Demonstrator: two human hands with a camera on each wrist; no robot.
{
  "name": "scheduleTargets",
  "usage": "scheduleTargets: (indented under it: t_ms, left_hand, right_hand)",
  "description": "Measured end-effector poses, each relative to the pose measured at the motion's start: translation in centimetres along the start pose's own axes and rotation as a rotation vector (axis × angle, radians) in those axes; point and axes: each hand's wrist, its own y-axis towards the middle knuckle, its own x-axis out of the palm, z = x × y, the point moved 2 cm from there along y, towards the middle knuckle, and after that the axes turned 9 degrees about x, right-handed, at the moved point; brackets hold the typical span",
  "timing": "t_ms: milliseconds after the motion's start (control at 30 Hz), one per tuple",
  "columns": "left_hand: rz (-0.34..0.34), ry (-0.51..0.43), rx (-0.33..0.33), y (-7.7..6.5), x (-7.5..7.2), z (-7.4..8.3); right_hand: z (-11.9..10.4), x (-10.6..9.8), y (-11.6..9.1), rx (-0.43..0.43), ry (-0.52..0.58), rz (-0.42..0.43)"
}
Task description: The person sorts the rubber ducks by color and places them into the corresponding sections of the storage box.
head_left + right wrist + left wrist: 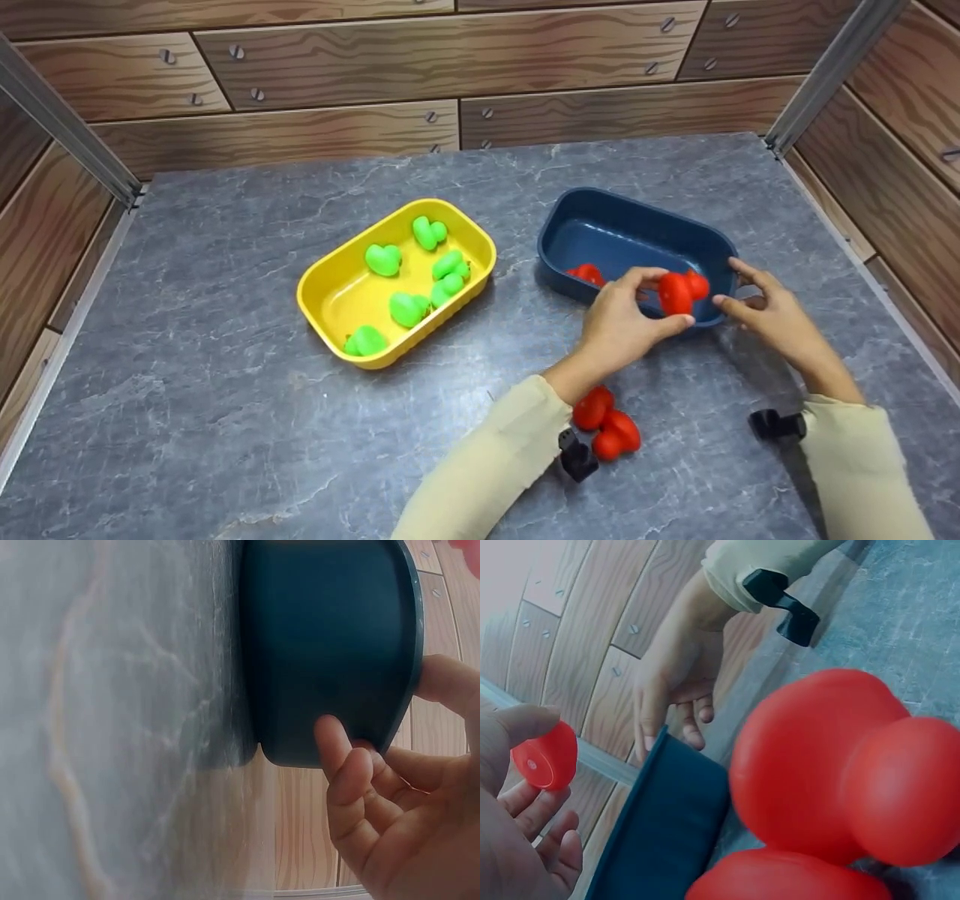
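Note:
My left hand [621,324] pinches a small red toy [676,292], a larger rounded body with a smaller ball joined to it, duck-like in shape. It is held above the near right part of a dark blue bin [607,234]. My right hand [784,322] grips the bin's right end, thumb and fingers at the rim; in the right wrist view its bent fingers [349,787] lie against the outer wall. Inside the bin, red [588,274] shows near its front wall, partly hidden by my left hand. Two more red toys [619,435] lie on the table beside my left forearm.
A yellow bin [322,319] holding several green toys [383,259] of the same shape stands left of the blue one. The grey marbled table [225,420] is bordered by wood-patterned walls [435,67] at the back and sides.

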Motion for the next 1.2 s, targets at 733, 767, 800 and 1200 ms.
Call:
scheduleTargets:
  t_ms: [733,767,800,1200]
  left_hand:
    - [0.056,0.144,-0.155,1.5,0.4,-1.1]
    - [0.059,0.149,-0.161,1.6,0.5,-1.1]
    - [0.061,0.157,-0.168,1.7,0.5,-1.1]
    - [0.088,0.146,-0.194,2.2,0.3,-1.3]
  right_hand:
    - [-0.1,0.0,-0.1,-0.011,0.017,0.007]
    - [-0.1,0.0,-0.1,-0.011,0.016,0.006]
    - [-0.1,0.0,0.0,-0.012,0.015,0.006]
    - [-0.4,0.0,-0.3,-0.007,0.036,0.007]
